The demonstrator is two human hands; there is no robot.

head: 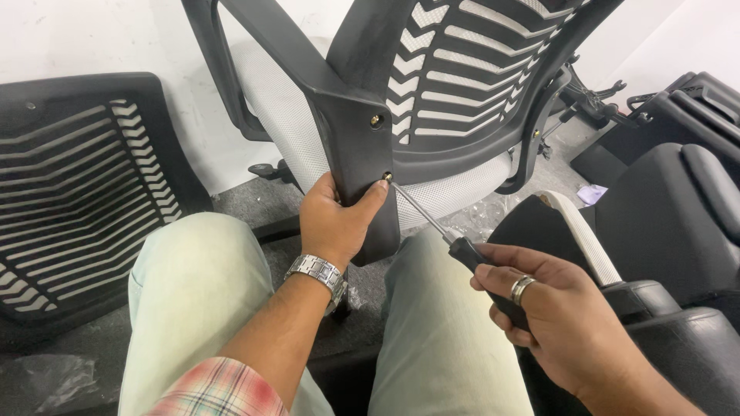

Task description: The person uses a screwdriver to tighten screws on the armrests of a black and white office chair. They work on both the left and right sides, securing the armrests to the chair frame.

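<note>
A black office chair back (462,69) with slotted ribs and a grey mesh seat lies tilted in front of me. My left hand (335,219), with a metal watch on the wrist, grips the lower end of its black armrest bracket (358,139), thumb beside the lower screw (387,177). A second brass screw (376,120) sits higher on the bracket. My right hand (555,316), wearing a ring, holds a black-handled screwdriver (432,219) whose tip rests in the lower screw.
A spare black slotted chair back (77,192) leans against the white wall at left. Black padded seat parts (671,223) lie at right, with more chair hardware (609,100) behind. My knees in pale trousers sit below the chair.
</note>
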